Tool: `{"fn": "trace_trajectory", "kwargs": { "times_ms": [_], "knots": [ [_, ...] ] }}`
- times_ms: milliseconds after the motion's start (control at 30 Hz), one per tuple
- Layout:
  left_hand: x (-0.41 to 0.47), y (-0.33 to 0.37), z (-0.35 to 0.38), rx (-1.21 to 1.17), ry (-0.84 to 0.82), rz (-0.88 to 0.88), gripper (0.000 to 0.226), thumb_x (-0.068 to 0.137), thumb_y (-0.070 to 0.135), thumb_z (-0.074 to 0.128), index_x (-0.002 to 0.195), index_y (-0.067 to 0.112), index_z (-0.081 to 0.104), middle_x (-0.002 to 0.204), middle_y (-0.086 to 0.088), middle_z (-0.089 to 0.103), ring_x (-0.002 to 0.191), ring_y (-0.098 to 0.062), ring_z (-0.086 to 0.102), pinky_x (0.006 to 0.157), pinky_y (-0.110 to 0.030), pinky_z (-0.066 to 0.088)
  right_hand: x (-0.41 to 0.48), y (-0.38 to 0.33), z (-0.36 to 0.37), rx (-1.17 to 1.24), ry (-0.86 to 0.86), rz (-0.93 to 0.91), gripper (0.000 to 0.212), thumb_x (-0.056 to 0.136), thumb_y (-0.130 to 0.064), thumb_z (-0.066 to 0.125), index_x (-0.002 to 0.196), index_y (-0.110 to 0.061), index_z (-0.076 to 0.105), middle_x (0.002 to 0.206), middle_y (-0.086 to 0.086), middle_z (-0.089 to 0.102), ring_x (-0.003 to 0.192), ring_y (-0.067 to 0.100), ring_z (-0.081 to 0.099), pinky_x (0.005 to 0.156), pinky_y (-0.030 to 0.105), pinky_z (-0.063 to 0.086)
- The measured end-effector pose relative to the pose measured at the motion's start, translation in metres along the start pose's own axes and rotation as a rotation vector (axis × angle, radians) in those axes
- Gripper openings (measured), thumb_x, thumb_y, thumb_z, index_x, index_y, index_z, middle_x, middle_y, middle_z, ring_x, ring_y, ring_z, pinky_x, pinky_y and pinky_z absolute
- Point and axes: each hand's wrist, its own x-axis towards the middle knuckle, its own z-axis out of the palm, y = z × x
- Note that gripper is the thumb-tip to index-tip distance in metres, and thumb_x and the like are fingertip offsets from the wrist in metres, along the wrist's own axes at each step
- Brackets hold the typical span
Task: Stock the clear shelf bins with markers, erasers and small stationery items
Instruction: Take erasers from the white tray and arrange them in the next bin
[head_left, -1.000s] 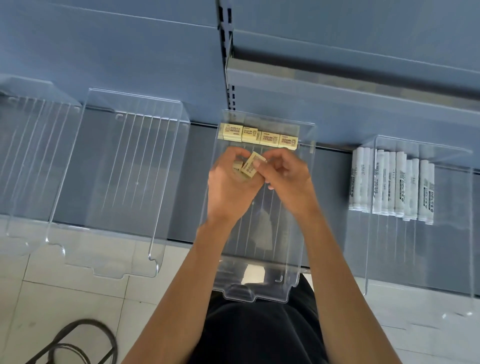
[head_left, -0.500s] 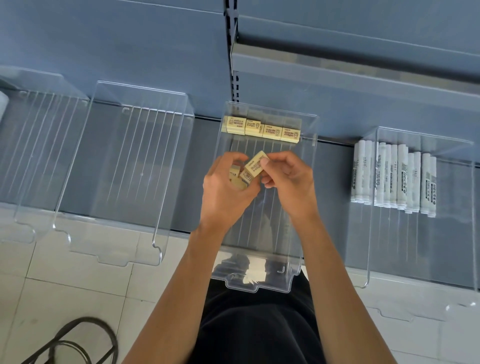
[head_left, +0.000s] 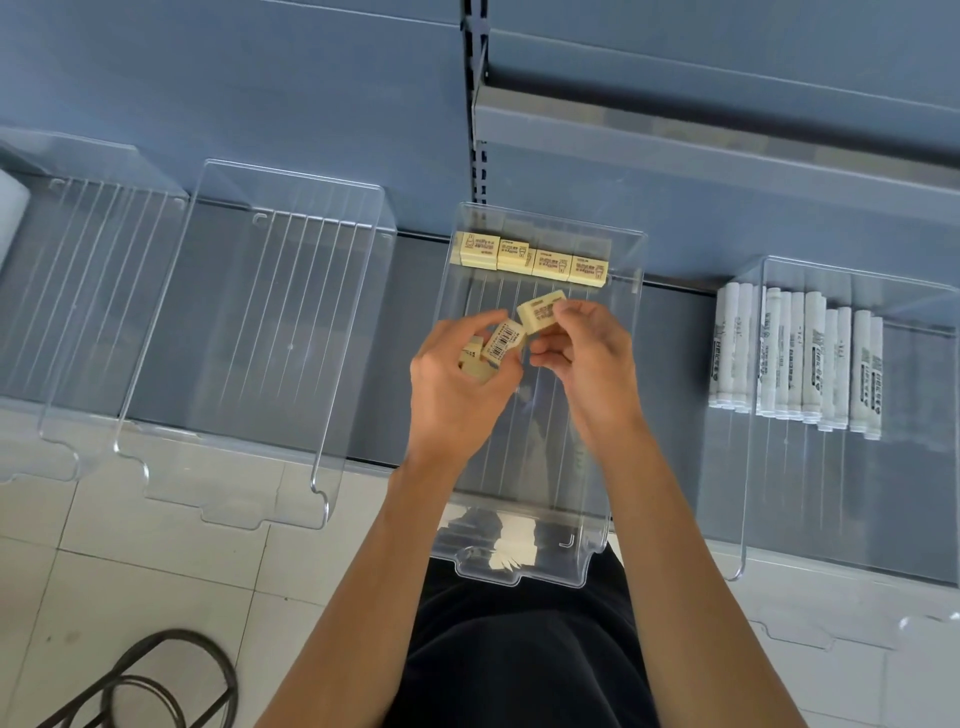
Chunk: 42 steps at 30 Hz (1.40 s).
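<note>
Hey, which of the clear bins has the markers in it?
The bin farthest right: white markers lie in a row inside. The middle bin holds yellow erasers; the two left bins show nothing.

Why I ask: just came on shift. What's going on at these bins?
A person is stocking the middle clear bin with cream erasers. The right hand pinches one eraser; the left hand grips spare erasers. A row of four erasers sits along its back wall. White markers lie in the bin to the right.

Four cream erasers (head_left: 530, 258) line the rear of the clear bin (head_left: 530, 460).
</note>
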Motion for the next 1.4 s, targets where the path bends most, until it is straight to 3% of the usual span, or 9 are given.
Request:
{"fn": "trace_trajectory", "kwargs": {
  "times_ms": [167,267,433,600,733,833,1033,1267,1400],
  "knots": [
    [0.008,0.004,0.003,-0.065,-0.016,-0.115,0.033,0.087,0.015,0.073,0.117,0.029,0.068,0.103,0.009,0.062,0.083,-0.016,0.067,0.049,-0.028,0.058,0.017,0.0,0.008,0.139,0.187,0.038,0.006,0.097,-0.012,0.058,0.103,-0.01,0.057,0.081,0.008,0.068,0.068,0.014,0.066,0.067,0.026,0.055],
    [0.016,0.003,0.008,-0.05,-0.059,-0.146,0.031,0.09,0.017,0.07,0.119,0.028,0.066,0.105,0.008,0.063,0.077,-0.018,0.068,0.047,-0.025,0.056,0.033,0.002,0.017,0.143,0.266,0.071,0.012,0.094,-0.01,0.064,0.103,-0.007,0.057,0.092,0.013,0.07,0.074,0.016,0.069,0.068,0.023,0.056],
    [0.025,-0.003,0.021,-0.064,-0.077,-0.28,0.026,0.094,0.017,0.065,0.12,0.024,0.063,0.1,0.009,0.062,0.046,-0.011,0.06,0.04,-0.015,0.044,0.056,0.004,0.028,0.201,0.408,0.141,0.025,0.089,-0.008,0.07,0.109,0.002,0.061,0.086,0.01,0.071,0.075,0.015,0.07,0.069,0.025,0.06],
    [0.033,-0.011,0.03,-0.081,-0.026,-0.355,0.032,0.091,0.015,0.07,0.121,0.022,0.062,0.094,0.011,0.062,0.067,-0.015,0.066,0.042,-0.017,0.048,0.073,0.002,0.04,0.223,0.506,0.166,0.014,0.088,-0.008,0.071,0.091,-0.012,0.058,0.081,0.006,0.068,0.073,0.013,0.07,0.07,0.025,0.06],
    [0.035,-0.015,0.033,-0.064,-0.012,-0.336,0.035,0.087,0.016,0.074,0.119,0.023,0.063,0.1,0.009,0.064,0.08,-0.017,0.067,0.043,-0.02,0.051,0.081,0.004,0.045,0.236,0.583,0.163,0.014,0.089,-0.011,0.071,0.097,-0.009,0.059,0.081,0.007,0.068,0.067,0.012,0.068,0.065,0.024,0.06],
    [0.036,-0.016,0.034,-0.063,-0.018,-0.328,0.03,0.087,0.016,0.075,0.115,0.022,0.065,0.097,0.017,0.063,0.068,-0.018,0.068,0.042,-0.02,0.05,0.082,0.009,0.044,0.049,0.576,0.125,0.012,0.091,-0.019,0.069,0.09,-0.012,0.059,0.072,0.004,0.068,0.054,0.009,0.065,0.057,0.024,0.059],
    [0.039,-0.016,0.034,-0.074,-0.026,-0.321,0.026,0.088,0.018,0.074,0.109,0.029,0.064,0.1,0.018,0.063,0.076,-0.021,0.068,0.043,-0.02,0.051,0.087,0.009,0.038,-0.052,0.531,0.081,0.011,0.091,-0.019,0.069,0.094,-0.011,0.062,0.067,0.001,0.067,0.05,0.006,0.062,0.058,0.024,0.059],
    [0.039,-0.02,0.035,-0.073,-0.017,-0.308,0.027,0.088,0.018,0.074,0.11,0.03,0.064,0.1,0.017,0.063,0.083,-0.022,0.067,0.044,-0.024,0.054,0.078,0.014,0.03,-0.014,0.426,0.051,0.017,0.09,-0.01,0.066,0.107,-0.009,0.063,0.079,0.002,0.072,0.077,0.015,0.073,0.073,0.027,0.061],
    [0.04,-0.02,0.036,-0.065,-0.013,-0.299,0.027,0.088,0.02,0.074,0.11,0.03,0.065,0.099,0.019,0.063,0.082,-0.023,0.067,0.045,-0.024,0.055,0.068,0.018,0.026,0.059,0.335,0.021,0.03,0.092,-0.009,0.065,0.119,-0.011,0.052,0.099,0.008,0.072,0.089,0.018,0.073,0.076,0.024,0.059]
  ]
}}
